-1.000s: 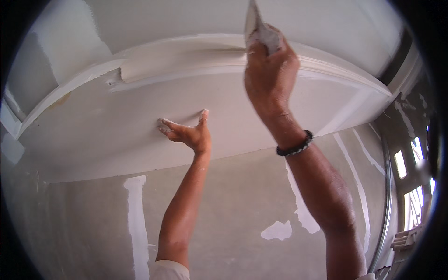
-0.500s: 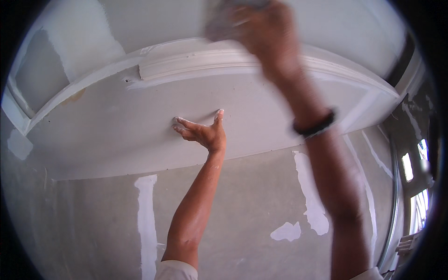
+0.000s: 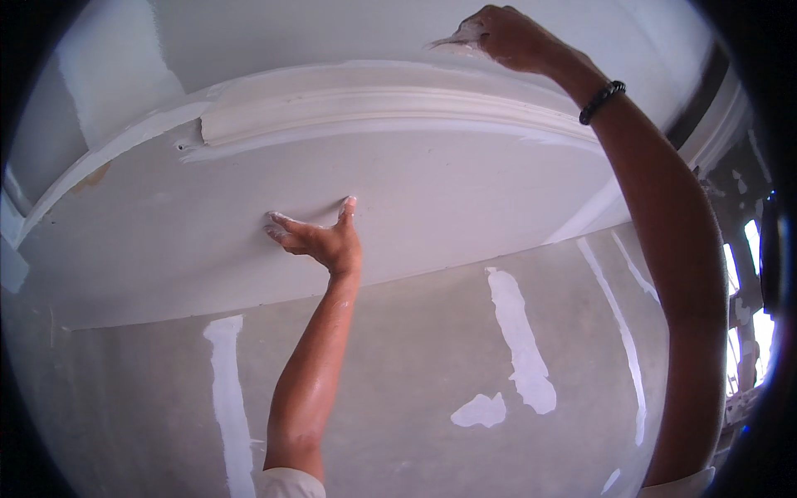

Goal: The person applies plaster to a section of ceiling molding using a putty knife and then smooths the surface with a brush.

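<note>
My left hand (image 3: 320, 236), its fingers spread and dusted white, is braced on the pale board (image 3: 432, 191) below the curved moulding (image 3: 390, 100). Up at the top right, my right hand (image 3: 515, 41), with a dark beaded bracelet at the wrist, is closed round a putty knife (image 3: 457, 41) smeared with white compound. The knife is near the grey upper surface (image 3: 290, 33), just above the moulding; whether it touches cannot be told. The moulding has a stepped profile, with white filler along its lower edge.
A grey surface with white filler streaks (image 3: 415, 357) spans the lower view beyond my arms. At the far left the curved white edge (image 3: 58, 199) runs down to a corner. On the right are a dark band and bright window openings (image 3: 755, 249).
My right hand has turned and swung, so the knife now points left instead of up, and its forearm lies farther right. My left hand stays spread on the board.
</note>
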Tool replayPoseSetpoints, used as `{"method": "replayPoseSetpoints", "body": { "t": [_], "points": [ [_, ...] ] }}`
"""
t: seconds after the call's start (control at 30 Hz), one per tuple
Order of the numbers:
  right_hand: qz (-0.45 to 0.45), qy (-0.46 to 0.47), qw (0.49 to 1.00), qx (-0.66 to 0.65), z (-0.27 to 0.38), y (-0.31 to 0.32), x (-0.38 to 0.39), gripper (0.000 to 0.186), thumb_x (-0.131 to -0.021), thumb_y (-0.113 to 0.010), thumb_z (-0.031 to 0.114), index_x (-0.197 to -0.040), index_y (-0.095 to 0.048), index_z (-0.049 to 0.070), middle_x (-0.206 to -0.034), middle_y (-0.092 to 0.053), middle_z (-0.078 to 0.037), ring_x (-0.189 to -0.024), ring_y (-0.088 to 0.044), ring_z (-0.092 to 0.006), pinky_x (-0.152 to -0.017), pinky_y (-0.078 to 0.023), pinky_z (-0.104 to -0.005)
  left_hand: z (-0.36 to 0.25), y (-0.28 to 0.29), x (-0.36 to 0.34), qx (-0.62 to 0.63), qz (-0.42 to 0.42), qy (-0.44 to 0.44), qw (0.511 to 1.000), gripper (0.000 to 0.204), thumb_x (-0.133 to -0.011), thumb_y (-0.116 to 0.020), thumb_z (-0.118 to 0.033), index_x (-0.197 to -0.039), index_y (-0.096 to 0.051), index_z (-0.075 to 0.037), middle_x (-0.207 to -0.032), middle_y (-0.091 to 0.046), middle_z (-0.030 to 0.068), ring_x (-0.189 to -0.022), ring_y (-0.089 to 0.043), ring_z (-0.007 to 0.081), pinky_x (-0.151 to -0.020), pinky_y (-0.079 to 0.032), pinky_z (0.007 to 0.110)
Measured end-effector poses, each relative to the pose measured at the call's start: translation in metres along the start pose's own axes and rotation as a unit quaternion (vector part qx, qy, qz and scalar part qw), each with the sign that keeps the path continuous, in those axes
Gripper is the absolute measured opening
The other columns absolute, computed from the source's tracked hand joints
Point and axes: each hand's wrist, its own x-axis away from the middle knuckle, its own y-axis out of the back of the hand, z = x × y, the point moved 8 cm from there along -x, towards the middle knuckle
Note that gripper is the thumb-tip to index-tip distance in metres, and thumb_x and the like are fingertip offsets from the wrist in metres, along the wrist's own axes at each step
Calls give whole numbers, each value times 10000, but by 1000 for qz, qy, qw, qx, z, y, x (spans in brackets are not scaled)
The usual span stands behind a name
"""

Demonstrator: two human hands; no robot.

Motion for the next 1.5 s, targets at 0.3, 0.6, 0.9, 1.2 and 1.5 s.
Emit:
{"method": "replayPoseSetpoints", "body": {
  "t": [0.3,0.6,0.9,1.2,1.5],
  "points": [
    [-13,-28,999,10,20,-33,34,370,-893,-424,-24,-1160,-668,53,-1053,-691,-185,-955,-669,-338,-913,-516,-440,1,3,-1,-11,-7,-20,1000,1336,-664,-864,-406,-1474,93,54,-1475,83,369,-1385,-3,491,-1098,-135,628],
    [31,33,997,56,34,-23,54,391,-838,-472,-27,-1169,-659,64,-1142,-659,-136,-1123,-578,-281,-1005,-457,-409,2,2,-4,11,-7,-19,1000,1335,-661,-864,-418,-1470,81,67,-1468,71,377,-1388,27,489,-1098,-123,627],
    [87,37,976,198,-63,7,36,196,-749,-698,135,-899,-717,10,-962,-677,-113,-784,-642,-257,-754,-547,-358,7,7,-7,-10,-17,-44,999,1340,-652,-877,-386,-1459,79,92,-1470,68,372,-1390,53,486,-1101,-114,627],
    [205,120,925,297,-63,-64,-20,168,-766,-665,118,-920,-702,62,-828,-673,-102,-761,-617,-231,-664,-506,-364,6,-1,-3,5,-13,-44,999,1328,-669,-840,-477,-1451,53,120,-1491,18,360,-1412,63,459,-1125,-55,595],
    [264,23,962,60,87,-29,-58,105,-766,-667,107,-822,-600,48,-701,-563,-47,-550,-463,-153,-513,-389,-343,6,8,-6,3,-19,-24,1000,1336,-656,-856,-446,-1456,64,102,-1484,36,358,-1406,51,465,-1122,-78,598]
  ]
}}
